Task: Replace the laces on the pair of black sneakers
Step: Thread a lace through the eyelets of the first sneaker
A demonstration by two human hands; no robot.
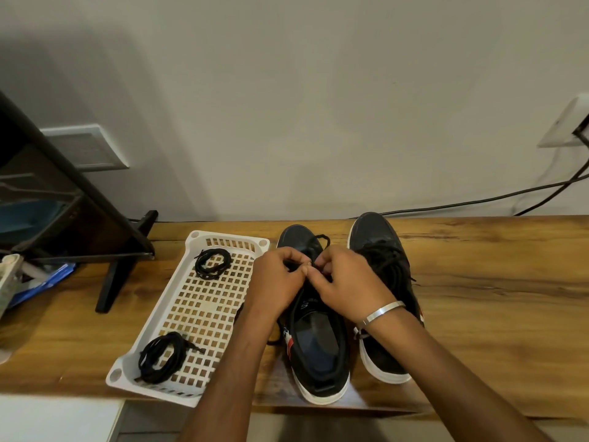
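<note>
Two black sneakers with white soles stand side by side on the wooden table, toes toward the wall. Over the lace area of the left sneaker (315,342), my left hand (277,282) and my right hand (347,285) meet, and each pinches its black lace (322,239) with curled fingers. A loop of that lace shows above my fingers near the toe. The right sneaker (382,282) has its black laces bunched loosely on top. A white perforated basket (204,314) to the left holds two coiled black laces, one at the far end (213,263) and one at the near end (162,357).
A dark stand with a black foot (127,250) sits at the back left, with blue items beside it. A black cable (478,200) runs along the wall behind the table from an outlet at the right. The table's front edge lies just below the shoe heels.
</note>
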